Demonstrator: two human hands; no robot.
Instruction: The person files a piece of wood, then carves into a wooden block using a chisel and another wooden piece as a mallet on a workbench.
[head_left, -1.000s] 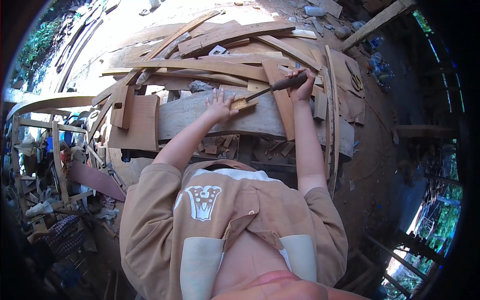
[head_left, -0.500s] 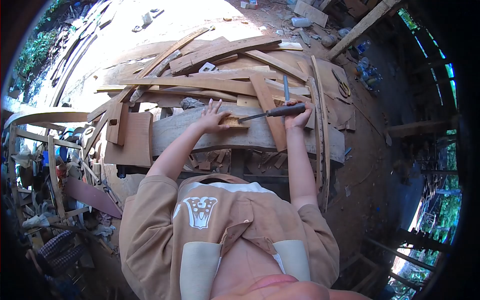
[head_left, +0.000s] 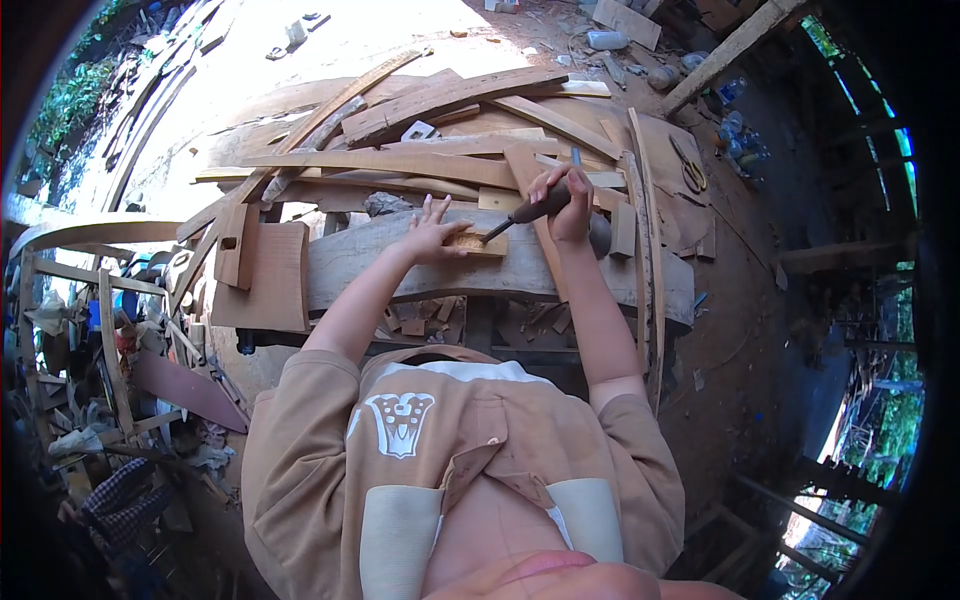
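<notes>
My left hand (head_left: 432, 238) presses down on the left end of a small wooden block (head_left: 488, 243), its fingers spread over and around it. The block lies on a broad grey plank (head_left: 400, 275) and has a hollow in its top. My right hand (head_left: 566, 205) is closed around the dark handle of a chisel (head_left: 535, 210). The chisel slants down to the left, and its tip meets the block's hollow. Behind my right wrist sits a dark rounded object (head_left: 600, 236), partly hidden. A flat wooden strip (head_left: 551, 262) passes under my right forearm.
Long wooden boards (head_left: 390, 163) are piled beyond the plank. A mortised wood piece (head_left: 236, 245) and a brown board (head_left: 275, 275) lie at left. Scissors (head_left: 688, 165) rest at right, past thin upright strips (head_left: 648, 250). Scrap clutters the left floor.
My right hand has moved left and turned upward, so the chisel now stands steeper in the block. The dark rounded object has come into view. My left hand stays on the block.
</notes>
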